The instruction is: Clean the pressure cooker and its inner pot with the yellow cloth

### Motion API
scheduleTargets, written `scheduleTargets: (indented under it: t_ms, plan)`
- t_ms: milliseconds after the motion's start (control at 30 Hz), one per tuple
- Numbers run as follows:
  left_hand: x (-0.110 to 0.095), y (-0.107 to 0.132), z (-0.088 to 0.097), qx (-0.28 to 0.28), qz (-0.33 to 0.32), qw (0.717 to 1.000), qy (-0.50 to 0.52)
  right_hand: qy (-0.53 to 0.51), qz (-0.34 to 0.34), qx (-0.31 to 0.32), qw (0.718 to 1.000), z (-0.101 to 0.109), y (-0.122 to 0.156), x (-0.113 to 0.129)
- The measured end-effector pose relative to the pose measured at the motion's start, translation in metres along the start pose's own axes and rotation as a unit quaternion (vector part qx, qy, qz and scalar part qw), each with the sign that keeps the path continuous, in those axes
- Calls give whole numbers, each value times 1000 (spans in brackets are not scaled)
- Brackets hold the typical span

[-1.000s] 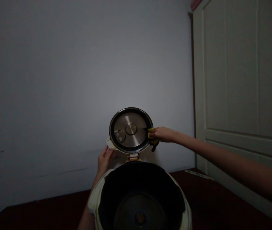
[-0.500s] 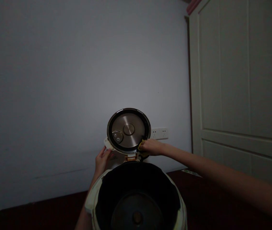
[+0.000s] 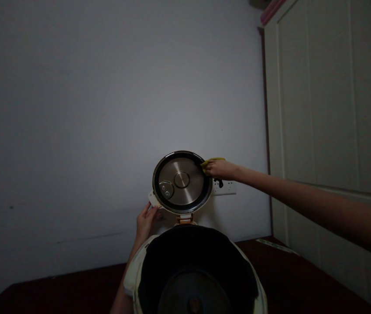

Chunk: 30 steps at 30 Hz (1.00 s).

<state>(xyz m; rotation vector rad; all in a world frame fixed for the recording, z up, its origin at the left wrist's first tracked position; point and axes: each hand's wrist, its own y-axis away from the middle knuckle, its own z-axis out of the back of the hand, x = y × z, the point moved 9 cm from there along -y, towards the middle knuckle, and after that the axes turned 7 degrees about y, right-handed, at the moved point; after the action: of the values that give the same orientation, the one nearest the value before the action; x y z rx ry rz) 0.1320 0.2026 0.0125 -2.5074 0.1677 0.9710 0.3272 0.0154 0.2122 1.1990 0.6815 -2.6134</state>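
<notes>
A white rice cooker or pressure cooker stands in front of me, its dark inside without an inner pot. Its round lid is raised upright on the hinge, showing a shiny metal inner plate and a black ring. My left hand grips the white tab at the lid's lower left. With closed fingers, my right hand presses a yellow cloth against the lid's upper right rim. A small dark piece hangs below that hand.
Behind the lid is a pale wall with a white socket strip, partly covered by my right hand. A white panelled cupboard rises on the right. The cooker stands on a dark red surface.
My right hand has moved with the yellow cloth from the lid's lower right edge up to its upper right rim. My left hand stays on the tab. The view has shifted slightly.
</notes>
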Motion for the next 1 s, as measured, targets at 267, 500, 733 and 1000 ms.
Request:
scheduleTargets:
  t_ms: [267,500,733,1000]
  plan:
    - [3,-4,3,-3,6,1000,-6,19,15,109,994,-24,3,29]
    - [3,-4,3,-2,6,1000,0,-62,56,188,979,-33,9,90]
    - [5,-5,5,3,7,1000,5,-166,-20,100,981,1,-37,54]
    - [9,-8,8,2,5,1000,-6,-345,-266,-230,870,40,-89,-3]
